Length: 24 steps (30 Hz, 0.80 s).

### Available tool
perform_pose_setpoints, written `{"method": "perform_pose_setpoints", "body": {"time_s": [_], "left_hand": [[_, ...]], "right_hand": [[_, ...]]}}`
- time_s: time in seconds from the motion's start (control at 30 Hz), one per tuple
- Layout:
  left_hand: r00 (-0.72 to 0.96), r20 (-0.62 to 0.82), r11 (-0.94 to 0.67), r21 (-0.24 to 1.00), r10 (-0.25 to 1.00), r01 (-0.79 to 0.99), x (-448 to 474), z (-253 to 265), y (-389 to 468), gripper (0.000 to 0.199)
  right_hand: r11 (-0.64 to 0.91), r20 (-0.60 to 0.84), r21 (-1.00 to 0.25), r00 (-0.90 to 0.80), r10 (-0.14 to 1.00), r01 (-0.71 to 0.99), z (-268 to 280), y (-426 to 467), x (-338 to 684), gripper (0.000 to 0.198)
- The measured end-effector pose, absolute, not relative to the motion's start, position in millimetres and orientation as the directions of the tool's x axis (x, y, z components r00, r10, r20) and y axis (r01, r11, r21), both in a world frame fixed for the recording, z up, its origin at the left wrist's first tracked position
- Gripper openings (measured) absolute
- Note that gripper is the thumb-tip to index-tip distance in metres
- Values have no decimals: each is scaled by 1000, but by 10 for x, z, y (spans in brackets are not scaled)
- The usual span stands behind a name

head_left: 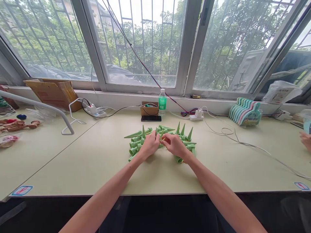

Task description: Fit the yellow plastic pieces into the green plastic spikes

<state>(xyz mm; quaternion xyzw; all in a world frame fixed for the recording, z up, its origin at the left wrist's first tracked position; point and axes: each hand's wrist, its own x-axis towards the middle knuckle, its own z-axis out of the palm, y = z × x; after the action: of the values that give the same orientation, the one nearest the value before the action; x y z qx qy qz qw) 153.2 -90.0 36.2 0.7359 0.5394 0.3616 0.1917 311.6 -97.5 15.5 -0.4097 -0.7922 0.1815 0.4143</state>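
My left hand (151, 142) is closed over the middle of a heap of green plastic watering spikes, its fingers around one spike whose pointed tip seems to rise beside them. Close by, my right hand (174, 144) pinches thumb and fingers together. A small yellowish bit shows near those fingertips, too small to make out. Several green spikes (133, 150) lie to the left, their round hollow collars facing left and toward me. On the right, more cone-shaped spikes (190, 133) stand point up, and others lie under and beside my right wrist. My hands hide the heap's centre.
Behind the heap are a black phone (151, 118), a small cardboard box (148, 111) and a green-labelled bottle (162, 103). White cables (239, 141) and pastel hangers (245, 112) lie right. A white metal stand (65, 121) is left. Another person's hand (305, 139) shows far right.
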Motion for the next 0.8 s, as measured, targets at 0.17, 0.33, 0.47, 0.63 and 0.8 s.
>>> {"method": "perform_pose_setpoints", "body": {"time_s": [0.17,0.33,0.47,0.63,0.8], "left_hand": [[175,334,-364,671,926,646,1525,328,-871,30],[168,351,-374,680,921,631,1522,318,-863,30],[162,379,-397,700,911,594,1526,347,-874,31],[154,417,-432,734,896,524,1525,380,-867,31],[112,417,-420,788,902,449,1530,395,-870,32]], "right_hand": [[589,490,-635,-327,808,500,170,-980,3114,7],[592,500,-611,-323,803,526,158,-975,3120,9],[604,523,-603,-313,793,521,173,-979,3130,12],[633,553,-606,-316,771,482,201,-980,3148,17],[637,571,-622,-292,767,456,189,-948,3157,18]]}}
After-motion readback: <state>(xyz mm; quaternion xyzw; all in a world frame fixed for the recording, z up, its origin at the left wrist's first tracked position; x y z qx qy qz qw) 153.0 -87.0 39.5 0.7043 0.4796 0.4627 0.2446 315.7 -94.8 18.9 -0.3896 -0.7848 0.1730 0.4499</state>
